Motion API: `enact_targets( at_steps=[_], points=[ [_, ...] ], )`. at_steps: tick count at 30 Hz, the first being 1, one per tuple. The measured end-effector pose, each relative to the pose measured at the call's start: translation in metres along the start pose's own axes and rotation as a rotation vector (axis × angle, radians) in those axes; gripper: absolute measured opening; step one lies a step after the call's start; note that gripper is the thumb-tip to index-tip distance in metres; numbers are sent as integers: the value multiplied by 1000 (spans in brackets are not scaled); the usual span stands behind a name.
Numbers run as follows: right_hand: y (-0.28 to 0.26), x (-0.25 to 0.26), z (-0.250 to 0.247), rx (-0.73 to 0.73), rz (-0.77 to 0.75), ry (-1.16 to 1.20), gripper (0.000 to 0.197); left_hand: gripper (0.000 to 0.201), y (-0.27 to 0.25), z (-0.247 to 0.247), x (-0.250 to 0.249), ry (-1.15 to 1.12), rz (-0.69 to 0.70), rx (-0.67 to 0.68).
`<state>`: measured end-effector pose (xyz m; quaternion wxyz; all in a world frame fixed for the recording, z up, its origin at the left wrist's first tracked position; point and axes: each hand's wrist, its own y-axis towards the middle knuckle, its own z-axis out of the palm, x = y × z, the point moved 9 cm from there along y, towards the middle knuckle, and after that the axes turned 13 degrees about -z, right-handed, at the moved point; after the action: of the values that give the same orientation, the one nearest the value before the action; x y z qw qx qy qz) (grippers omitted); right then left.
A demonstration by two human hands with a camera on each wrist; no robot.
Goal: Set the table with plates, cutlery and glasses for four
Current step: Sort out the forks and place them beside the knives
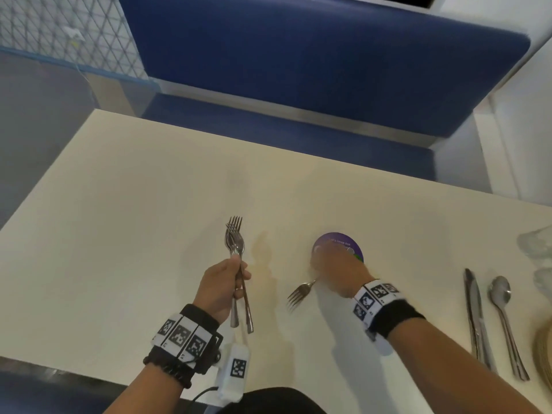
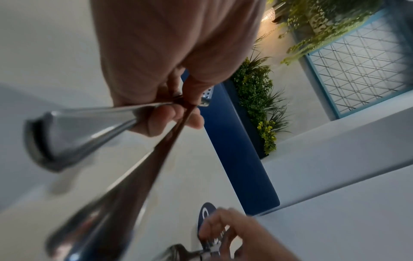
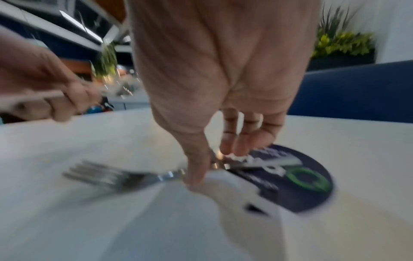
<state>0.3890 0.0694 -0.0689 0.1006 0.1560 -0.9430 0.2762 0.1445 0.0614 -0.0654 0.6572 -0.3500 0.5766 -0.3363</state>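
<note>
My left hand (image 1: 236, 276) grips a small bundle of forks (image 1: 235, 246) by their handles, tines pointing away from me, above the cream table (image 1: 134, 204). Two handles (image 2: 93, 121) stick out below the curled fingers. My right hand (image 1: 331, 267), blurred, pinches a single fork (image 1: 298, 292) at the neck between thumb and fingers (image 3: 236, 146). That fork (image 3: 102, 174) lies low over the table, its tines toward the left and its handle over a round purple sticker (image 3: 301, 187). I cannot tell whether it touches the table.
A knife (image 1: 475, 312) and a spoon (image 1: 503, 300) lie side by side at the right. Clear glasses (image 1: 537, 243) and a woven round mat (image 1: 545, 354) sit at the right edge. A blue bench (image 1: 298, 70) runs along the far side.
</note>
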Motion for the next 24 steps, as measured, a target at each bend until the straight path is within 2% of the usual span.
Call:
enact_targets(
  at_steps=[4, 8, 10, 12, 14, 17, 21, 24],
  points=[
    [-4, -1, 14, 112, -133, -143, 18, 32, -2, -7, -6, 22, 23, -22],
    [-9, 3, 9, 81, -107, -125, 23, 30, -2, -6, -4, -1, 12, 26],
    [-16, -3, -4, -25, -8, 83, 15, 28, -1, -4, -2, -23, 4, 37],
    [-27, -1, -16, -194, 84, 410, 16, 27, -2, 1, 0, -27, 6, 54],
    [-36, 20, -26, -337, 108, 730, 12, 30, -2, 8, 4, -14, -3, 63],
    [-35, 66, -22, -375, 106, 1156, 10, 35, -5, 30, 12, -14, -19, 108],
    [-25, 84, -11, -454, 222, 1382, 21, 47, -19, 63, 19, -12, -20, 189],
    [-31, 78, -9, -537, 344, 1413, 29, 45, -20, 80, 33, -144, -111, 223]
  ],
)
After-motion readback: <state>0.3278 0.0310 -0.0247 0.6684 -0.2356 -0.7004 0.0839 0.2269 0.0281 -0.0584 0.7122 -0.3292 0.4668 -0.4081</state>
